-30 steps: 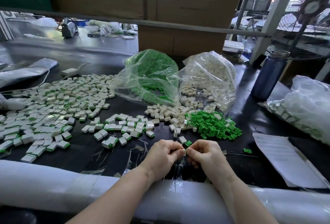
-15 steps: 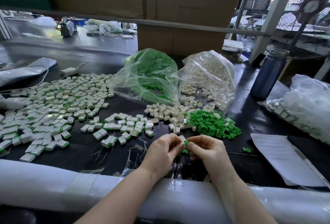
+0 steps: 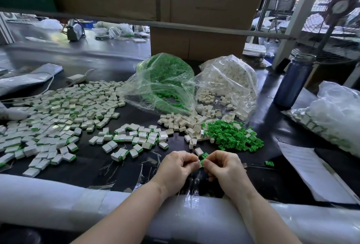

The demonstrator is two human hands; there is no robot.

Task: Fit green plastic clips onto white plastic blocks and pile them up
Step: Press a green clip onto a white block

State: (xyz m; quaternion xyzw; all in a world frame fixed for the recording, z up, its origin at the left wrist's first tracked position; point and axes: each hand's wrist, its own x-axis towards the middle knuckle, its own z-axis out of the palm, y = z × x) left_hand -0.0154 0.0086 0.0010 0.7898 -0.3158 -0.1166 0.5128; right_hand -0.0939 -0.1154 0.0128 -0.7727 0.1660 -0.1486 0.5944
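Note:
My left hand [image 3: 176,167] and my right hand [image 3: 224,166] meet near the table's front edge, fingertips together. Between them they pinch a white block with a green clip [image 3: 202,159] at its end; most of the block is hidden by fingers. A loose white block [image 3: 198,151] lies just beyond the fingertips. Loose green clips [image 3: 231,135] are heaped to the right, bare white blocks [image 3: 181,122] beside them. Finished blocks with green edges [image 3: 134,138] lie scattered ahead, and a large spread of them [image 3: 58,111] covers the left.
A clear bag of green clips [image 3: 163,82] and a clear bag of white blocks [image 3: 228,80] stand behind the heaps. A dark blue bottle [image 3: 292,82] stands at the right, with paper sheets [image 3: 311,169] and another plastic bag [image 3: 335,111]. A white padded roll [image 3: 58,201] lines the front edge.
Both hands have stayed together at the front edge and lifted slightly away from me. The green clip shows more plainly between the fingertips now.

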